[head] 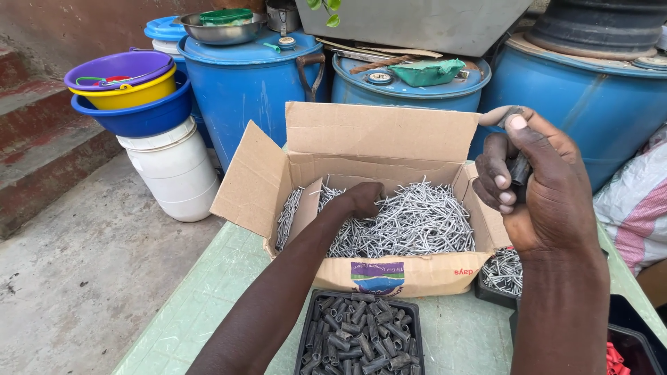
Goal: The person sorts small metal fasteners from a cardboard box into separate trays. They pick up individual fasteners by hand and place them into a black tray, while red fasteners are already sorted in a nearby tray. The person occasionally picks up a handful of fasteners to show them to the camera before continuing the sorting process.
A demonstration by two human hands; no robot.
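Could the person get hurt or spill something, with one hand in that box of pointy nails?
Maybe. The left hand is pushed bare into the heap of loose nails in the cardboard box, so a point could prick the fingers. The right hand holds a small dark piece up in the air by the fingertips; it might slip and drop. The black tray of dark pieces sits near the table edge, where the forearm could possibly nudge it.

blue drums (250,83) at rear | stacked purple, yellow, blue basins (128,90) sat on white bucket (174,170) | steel bowl (221,29) topped one drum | striped sack (636,205) lay right
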